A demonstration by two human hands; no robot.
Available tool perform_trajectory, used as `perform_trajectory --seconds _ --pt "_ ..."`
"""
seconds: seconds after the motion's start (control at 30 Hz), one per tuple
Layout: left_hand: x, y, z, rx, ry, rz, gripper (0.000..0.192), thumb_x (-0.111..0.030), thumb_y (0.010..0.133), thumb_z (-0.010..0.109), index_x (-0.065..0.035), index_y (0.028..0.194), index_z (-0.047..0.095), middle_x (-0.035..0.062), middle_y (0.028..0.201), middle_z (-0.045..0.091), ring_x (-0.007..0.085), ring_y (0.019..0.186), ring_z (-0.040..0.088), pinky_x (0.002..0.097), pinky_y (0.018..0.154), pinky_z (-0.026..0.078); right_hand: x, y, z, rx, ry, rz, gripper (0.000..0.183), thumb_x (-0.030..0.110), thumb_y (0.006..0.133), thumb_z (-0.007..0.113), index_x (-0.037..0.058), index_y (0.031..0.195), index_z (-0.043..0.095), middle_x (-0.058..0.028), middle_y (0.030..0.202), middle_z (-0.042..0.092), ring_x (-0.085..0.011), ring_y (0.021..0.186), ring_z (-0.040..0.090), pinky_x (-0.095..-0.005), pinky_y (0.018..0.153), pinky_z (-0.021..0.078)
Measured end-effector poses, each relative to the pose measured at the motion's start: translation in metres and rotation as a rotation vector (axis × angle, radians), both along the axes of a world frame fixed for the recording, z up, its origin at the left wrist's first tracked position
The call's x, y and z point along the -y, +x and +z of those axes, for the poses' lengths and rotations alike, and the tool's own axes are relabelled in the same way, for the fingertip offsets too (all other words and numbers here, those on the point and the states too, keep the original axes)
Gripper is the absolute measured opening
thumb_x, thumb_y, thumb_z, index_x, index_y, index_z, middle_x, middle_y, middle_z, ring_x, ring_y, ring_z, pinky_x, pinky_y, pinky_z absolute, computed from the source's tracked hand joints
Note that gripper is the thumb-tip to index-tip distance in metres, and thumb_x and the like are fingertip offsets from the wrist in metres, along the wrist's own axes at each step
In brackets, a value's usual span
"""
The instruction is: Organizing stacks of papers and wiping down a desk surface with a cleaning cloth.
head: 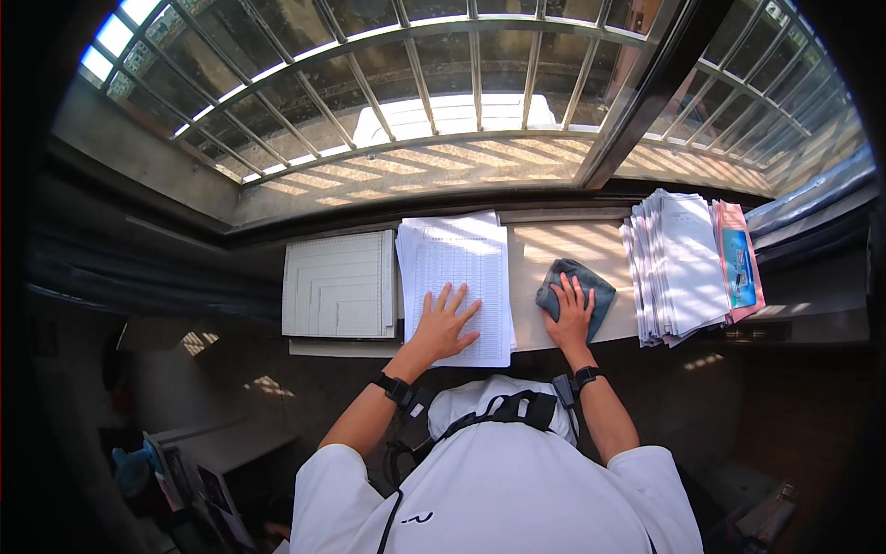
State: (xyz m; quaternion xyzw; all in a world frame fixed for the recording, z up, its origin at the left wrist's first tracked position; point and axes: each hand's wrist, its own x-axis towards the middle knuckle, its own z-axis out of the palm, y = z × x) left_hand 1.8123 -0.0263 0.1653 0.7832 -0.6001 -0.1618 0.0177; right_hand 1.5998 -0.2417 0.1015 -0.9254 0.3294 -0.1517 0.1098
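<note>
My left hand lies flat with spread fingers on a stack of printed paper sheets; the top sheet bears a table of small writing. Under my right hand is a folded grey-blue cloth on the pale wooden tabletop. My fingers rest over the cloth's top and press it to the surface, and its right corner sticks out past them. Left of the sheets sits a paper trimmer board with a printed grid and nested rectangles.
A thick pile of papers stands at the table's right, with a pink folder at its right side. A barred window and sunlit ledge run behind the table. A curtain hangs at right. Furniture stands behind me, lower left.
</note>
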Motion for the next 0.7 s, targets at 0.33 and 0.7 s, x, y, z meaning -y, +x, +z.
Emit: perform_trajectory --seconds 0.33,0.7 --pt "0.011 0.0 -0.021 -0.206 0.336 0.049 0.102 -0.086 0.077 0.039 -0.0291 0.157 0.011 0.0183 0.162 -0.011 0.0449 0.146 -0.018 0.0731 0.105 -0.012 0.002 0.001 0.001 -0.013 0.031 0.001 0.055 0.028 0.075 0.073 0.0167 0.126 0.057 -0.0018 0.149 0.042 -0.0247 0.141 0.033 -0.0552 0.117 0.0123" --pt "0.024 0.008 -0.016 -0.271 0.558 0.046 0.123 -0.084 0.065 0.057 -0.0275 0.157 -0.001 0.0194 0.159 -0.022 0.0445 0.142 -0.029 0.0736 0.1 -0.017 0.0 0.009 0.008 -0.022 0.046 -0.001 0.057 0.03 0.074 0.073 0.016 0.127 0.056 -0.0033 0.149 0.042 -0.0253 0.141 0.033 -0.055 0.117 0.0115"
